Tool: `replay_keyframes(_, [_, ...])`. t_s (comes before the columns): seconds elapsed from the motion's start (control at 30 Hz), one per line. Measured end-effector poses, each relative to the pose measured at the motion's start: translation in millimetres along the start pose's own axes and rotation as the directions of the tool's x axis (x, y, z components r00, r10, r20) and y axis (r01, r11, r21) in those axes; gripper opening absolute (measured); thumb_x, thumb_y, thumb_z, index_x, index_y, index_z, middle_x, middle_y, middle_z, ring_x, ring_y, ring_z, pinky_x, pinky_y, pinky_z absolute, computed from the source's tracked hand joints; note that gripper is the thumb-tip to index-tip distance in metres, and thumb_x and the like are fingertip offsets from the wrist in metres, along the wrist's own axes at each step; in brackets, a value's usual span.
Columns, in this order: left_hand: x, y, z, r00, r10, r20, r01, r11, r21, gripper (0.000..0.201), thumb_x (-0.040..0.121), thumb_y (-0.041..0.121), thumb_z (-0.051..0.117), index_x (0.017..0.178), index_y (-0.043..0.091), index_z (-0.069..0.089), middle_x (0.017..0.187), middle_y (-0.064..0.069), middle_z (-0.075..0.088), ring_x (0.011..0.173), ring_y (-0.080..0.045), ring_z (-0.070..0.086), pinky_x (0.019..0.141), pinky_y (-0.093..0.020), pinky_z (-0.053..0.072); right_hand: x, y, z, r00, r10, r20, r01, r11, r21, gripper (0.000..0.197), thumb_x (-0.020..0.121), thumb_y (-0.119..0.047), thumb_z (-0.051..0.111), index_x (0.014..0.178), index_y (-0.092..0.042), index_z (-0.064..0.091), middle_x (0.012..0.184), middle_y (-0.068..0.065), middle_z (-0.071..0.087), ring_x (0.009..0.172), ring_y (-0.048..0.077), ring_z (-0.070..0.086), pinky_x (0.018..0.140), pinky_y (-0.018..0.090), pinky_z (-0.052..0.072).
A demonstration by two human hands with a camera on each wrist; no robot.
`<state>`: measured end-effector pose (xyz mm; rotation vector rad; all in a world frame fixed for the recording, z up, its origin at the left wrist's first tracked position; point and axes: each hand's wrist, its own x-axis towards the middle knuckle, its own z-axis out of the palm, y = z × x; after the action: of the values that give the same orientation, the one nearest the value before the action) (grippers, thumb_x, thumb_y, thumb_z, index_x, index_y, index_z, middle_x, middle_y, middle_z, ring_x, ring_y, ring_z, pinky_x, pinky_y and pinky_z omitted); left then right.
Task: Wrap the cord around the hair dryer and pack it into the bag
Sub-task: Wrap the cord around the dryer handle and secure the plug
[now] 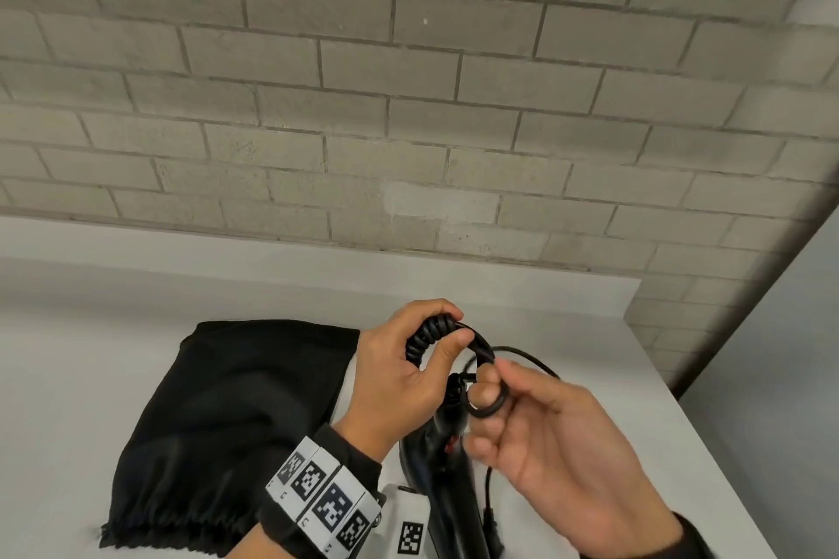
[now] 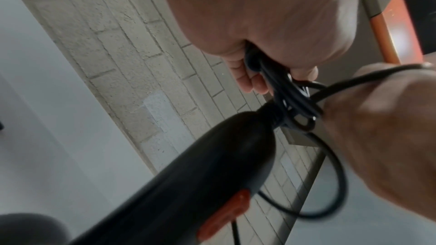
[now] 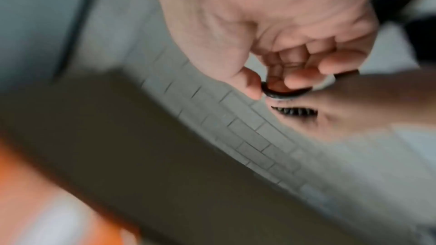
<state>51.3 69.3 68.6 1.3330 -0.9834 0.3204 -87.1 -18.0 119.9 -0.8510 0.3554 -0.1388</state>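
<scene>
A black hair dryer (image 1: 447, 463) with an orange switch (image 2: 224, 215) hangs by its cord above the white table (image 1: 136, 331), handle end up. My left hand (image 1: 408, 372) grips a bundle of coiled black cord (image 1: 426, 336) above the handle. My right hand (image 1: 545, 445) pinches a loop of the cord (image 1: 488, 399) just right of the handle's top. More cord (image 1: 526, 354) trails off to the right. The black drawstring bag (image 1: 236, 422) lies flat on the table to the left. In the blurred right wrist view my fingertips (image 3: 299, 79) pinch the dark cord loop (image 3: 283, 92).
A grey brick wall (image 1: 408, 104) rises behind the table. The table's right edge (image 1: 708, 422) runs diagonally, with a floor drop beyond it. Marker bands wrap my left wrist (image 1: 322, 499).
</scene>
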Motion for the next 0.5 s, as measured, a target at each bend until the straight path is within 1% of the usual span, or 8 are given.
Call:
replay_keyframes(0.07, [-0.6, 1.2, 3.4, 1.0, -0.002, 0.01, 0.002, 1.0, -0.017, 0.013, 0.088, 0.021, 0.069, 0.099, 0.014, 0.069, 0.09, 0.009, 0.071, 0.082, -0.008, 0.071, 0.074, -0.018, 0.054, 1.7, 1.8, -6.3, 0.994, 0.035, 0.108, -0.055, 0.98, 0.194, 0.021, 0.073, -0.017, 0.079, 0.074, -0.008, 0.06, 0.068, 0.006, 0.051, 0.053, 0.017, 0.038, 0.058, 0.033, 0.034])
replay_keyframes(0.1, [0.1, 1.7, 5.5, 1.0, -0.005, 0.014, 0.005, 1.0, -0.017, 0.013, 0.088, 0.021, 0.069, 0.099, 0.015, 0.068, 0.09, 0.009, 0.071, 0.082, -0.008, 0.071, 0.074, -0.017, 0.054, 3.8, 7.0, -8.5, 0.993, -0.02, 0.119, -0.001, 0.986, 0.167, 0.027, 0.069, -0.021, 0.083, 0.075, -0.008, 0.06, 0.069, 0.006, 0.05, 0.056, 0.018, 0.038, 0.058, 0.033, 0.034])
replay_keyframes(0.17, [1.5, 2.5, 8.8, 1.0, -0.016, 0.008, 0.017, 1.0, -0.013, 0.012, 0.087, 0.021, 0.069, 0.099, 0.016, 0.068, 0.089, 0.01, 0.07, 0.08, -0.005, 0.07, 0.073, -0.014, 0.052, 3.7, 20.8, -7.5, 0.971, -0.222, 0.089, 0.231, 0.968, -0.102, 0.04, 0.059, -0.027, 0.091, 0.078, -0.012, 0.059, 0.072, 0.008, 0.053, 0.064, 0.02, 0.042, 0.063, 0.032, 0.038])
replay_keyframes(0.23, [3.0, 1.8, 9.1, 1.0, -0.03, 0.0, 0.03, 0.999, -0.013, 0.012, 0.088, 0.021, 0.068, 0.099, 0.017, 0.068, 0.089, 0.01, 0.069, 0.078, -0.005, 0.069, 0.072, -0.014, 0.051, 1.1, 38.4, -8.5, 0.891, -0.444, 0.089, 0.427, 0.759, -0.492, 0.031, 0.063, -0.028, 0.086, 0.082, -0.024, 0.061, 0.085, 0.002, 0.065, 0.075, 0.019, 0.052, 0.073, 0.029, 0.046])
replay_keyframes(0.3, [3.6, -0.5, 6.9, 0.999, -0.039, -0.001, 0.039, 0.999, -0.009, 0.011, 0.088, 0.023, 0.068, 0.099, 0.019, 0.067, 0.089, 0.009, 0.069, 0.077, -0.007, 0.069, 0.071, -0.014, 0.052, 3.7, 50.4, -15.7, 0.806, -0.585, 0.088, 0.429, 0.476, -0.768, 0.022, 0.075, -0.031, 0.072, 0.095, -0.037, 0.064, 0.1, -0.011, 0.067, 0.089, 0.01, 0.057, 0.079, 0.018, 0.045])
replay_keyframes(0.37, [3.0, -1.4, 5.7, 0.999, -0.054, 0.0, 0.054, 0.998, -0.011, 0.011, 0.088, 0.025, 0.067, 0.098, 0.02, 0.067, 0.088, 0.009, 0.069, 0.075, -0.007, 0.068, 0.069, -0.013, 0.051, 4.7, 53.8, -18.5, 0.731, -0.666, 0.152, 0.427, 0.272, -0.862, 0.022, 0.084, -0.031, 0.067, 0.101, -0.043, 0.064, 0.104, -0.019, 0.064, 0.103, 0.006, 0.055, 0.082, 0.009, 0.042])
replay_keyframes(0.43, [2.5, -2.3, 6.1, 0.998, -0.061, -0.003, 0.061, 0.998, 0.001, 0.012, 0.088, 0.028, 0.066, 0.097, 0.02, 0.068, 0.087, 0.01, 0.069, 0.074, -0.005, 0.067, 0.069, -0.012, 0.049, 2.1, 54.7, -14.6, 0.702, -0.695, 0.156, 0.428, 0.237, -0.872, 0.017, 0.089, -0.027, 0.067, 0.098, -0.041, 0.066, 0.103, -0.016, 0.065, 0.108, 0.004, 0.058, 0.084, 0.008, 0.042])
replay_keyframes(0.5, [3.0, -5.6, 5.1, 0.997, -0.076, -0.028, 0.076, 0.997, 0.013, 0.014, 0.088, 0.032, 0.066, 0.096, 0.021, 0.068, 0.087, 0.009, 0.069, 0.074, -0.005, 0.067, 0.069, -0.011, 0.049, -5.3, 51.6, -6.3, 0.74, -0.669, 0.073, 0.416, 0.37, -0.83, 0.016, 0.087, -0.022, 0.069, 0.091, -0.037, 0.067, 0.094, -0.008, 0.071, 0.1, 0.004, 0.064, 0.082, 0.01, 0.044])
